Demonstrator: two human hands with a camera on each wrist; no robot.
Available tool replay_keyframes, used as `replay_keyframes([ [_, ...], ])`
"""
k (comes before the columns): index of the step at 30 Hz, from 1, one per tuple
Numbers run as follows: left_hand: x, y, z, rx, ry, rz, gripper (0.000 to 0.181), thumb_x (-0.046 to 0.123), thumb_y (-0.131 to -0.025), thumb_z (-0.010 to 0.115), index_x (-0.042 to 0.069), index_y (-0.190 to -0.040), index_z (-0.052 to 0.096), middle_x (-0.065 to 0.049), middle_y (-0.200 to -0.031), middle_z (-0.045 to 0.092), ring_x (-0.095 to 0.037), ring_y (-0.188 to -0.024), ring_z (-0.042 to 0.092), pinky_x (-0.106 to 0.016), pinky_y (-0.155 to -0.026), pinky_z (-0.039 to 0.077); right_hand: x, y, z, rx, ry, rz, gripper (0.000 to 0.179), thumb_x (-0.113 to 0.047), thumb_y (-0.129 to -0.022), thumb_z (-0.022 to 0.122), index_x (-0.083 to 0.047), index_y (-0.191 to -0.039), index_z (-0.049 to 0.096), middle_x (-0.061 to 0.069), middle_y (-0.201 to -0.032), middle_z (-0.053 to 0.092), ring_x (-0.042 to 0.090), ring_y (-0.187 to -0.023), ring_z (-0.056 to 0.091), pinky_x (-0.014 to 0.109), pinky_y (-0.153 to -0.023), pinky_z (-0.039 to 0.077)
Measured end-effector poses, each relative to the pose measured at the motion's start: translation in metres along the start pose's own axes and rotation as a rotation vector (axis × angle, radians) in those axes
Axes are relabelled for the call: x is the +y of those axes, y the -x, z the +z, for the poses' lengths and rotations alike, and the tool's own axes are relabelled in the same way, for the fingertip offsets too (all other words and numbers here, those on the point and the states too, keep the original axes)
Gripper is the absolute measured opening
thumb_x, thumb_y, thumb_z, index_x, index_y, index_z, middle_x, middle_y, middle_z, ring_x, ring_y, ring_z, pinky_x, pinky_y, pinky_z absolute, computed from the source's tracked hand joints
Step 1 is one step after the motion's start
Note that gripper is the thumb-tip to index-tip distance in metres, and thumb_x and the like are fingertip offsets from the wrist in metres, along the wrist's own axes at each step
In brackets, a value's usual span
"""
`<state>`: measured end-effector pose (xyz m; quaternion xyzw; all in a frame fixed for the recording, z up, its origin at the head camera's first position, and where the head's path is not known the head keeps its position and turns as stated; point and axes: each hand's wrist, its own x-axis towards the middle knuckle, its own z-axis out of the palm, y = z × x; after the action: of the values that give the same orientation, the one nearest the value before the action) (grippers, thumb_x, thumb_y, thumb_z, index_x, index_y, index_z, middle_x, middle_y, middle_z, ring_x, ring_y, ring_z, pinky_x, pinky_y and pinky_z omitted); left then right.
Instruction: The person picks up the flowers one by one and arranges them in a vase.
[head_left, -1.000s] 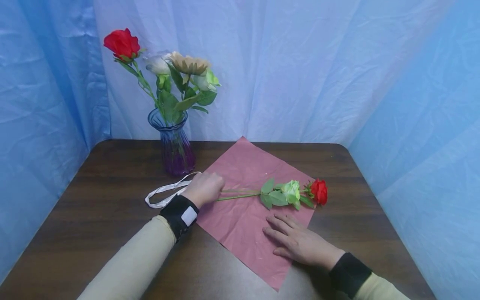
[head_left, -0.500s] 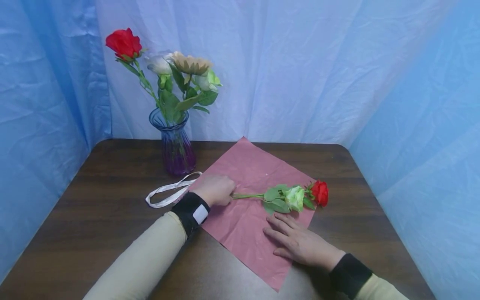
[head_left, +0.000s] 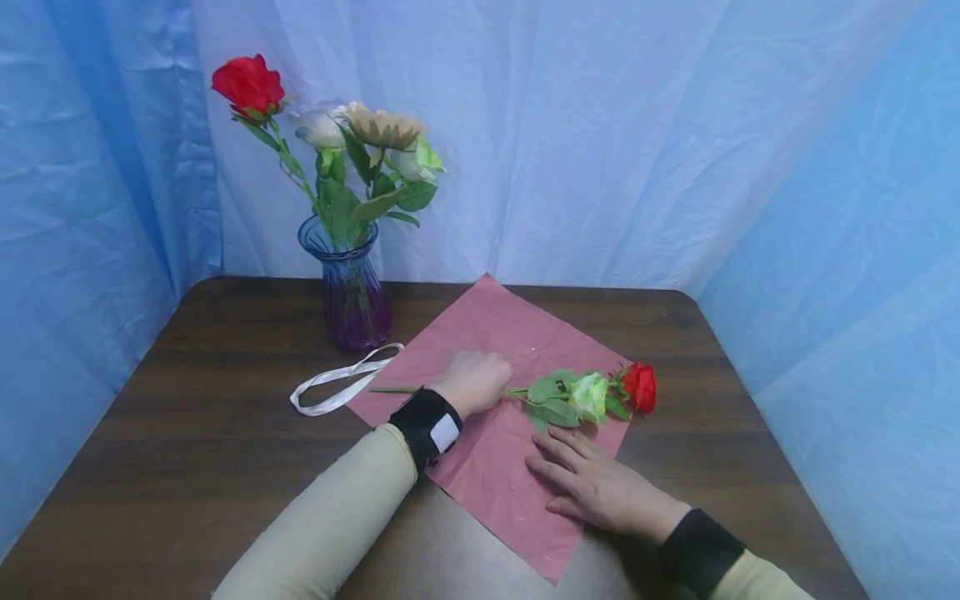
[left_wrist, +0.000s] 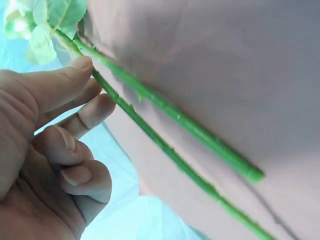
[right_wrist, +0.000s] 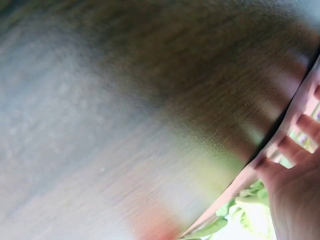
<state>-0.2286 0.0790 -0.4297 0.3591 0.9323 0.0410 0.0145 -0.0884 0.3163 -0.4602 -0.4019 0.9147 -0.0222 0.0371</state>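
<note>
A red rose [head_left: 640, 387] and a pale green rose [head_left: 589, 397] lie on a pink sheet of wrapping paper [head_left: 487, 321], blooms to the right. My left hand [head_left: 474, 384] is over the stems, left of the leaves. In the left wrist view its thumb and fingertips pinch the thinner stem [left_wrist: 165, 145] just below the leaves, while a thicker stem [left_wrist: 200, 137] runs beside it, outside the grip. My right hand [head_left: 600, 487] rests with fingers spread on the paper's lower right edge, below the green rose.
A blue-purple glass vase [head_left: 356, 300] with several flowers stands at the back left. A looped white ribbon [head_left: 330, 396] lies left of the paper. Blue curtains [head_left: 585, 150] enclose the brown wooden table [head_left: 187, 433].
My left hand has moved right along the stems, uncovering a stem end at its left. The green rose first shifted slightly down and right, then stayed. My right hand has kept its place.
</note>
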Motion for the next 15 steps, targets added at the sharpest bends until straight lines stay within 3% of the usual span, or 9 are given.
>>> replay_keyframes([
  [6,0.005,-0.004,0.006,0.027,-0.021,0.005,0.024,0.041,-0.094,0.074,0.019,-0.086,0.074,0.0,-0.083,0.069,-0.023,-0.076,0.07,-0.045,-0.065,0.057,0.0,0.0,0.0,-0.012,-0.002,0.013,0.066,-0.056,-0.1,0.055,-0.018,-0.155,0.046,0.013,-0.162,0.038,0.038,-0.149,0.033,0.053,-0.113,0.04],
  [15,0.004,-0.002,0.011,0.071,-0.034,0.04,0.017,0.034,-0.094,0.075,0.018,-0.088,0.075,0.0,-0.083,0.068,-0.024,-0.077,0.069,-0.044,-0.064,0.057,-0.001,-0.001,-0.001,-0.031,-0.023,0.023,0.068,-0.054,-0.1,0.057,-0.019,-0.156,0.044,0.013,-0.164,0.035,0.038,-0.151,0.03,0.055,-0.115,0.036],
])
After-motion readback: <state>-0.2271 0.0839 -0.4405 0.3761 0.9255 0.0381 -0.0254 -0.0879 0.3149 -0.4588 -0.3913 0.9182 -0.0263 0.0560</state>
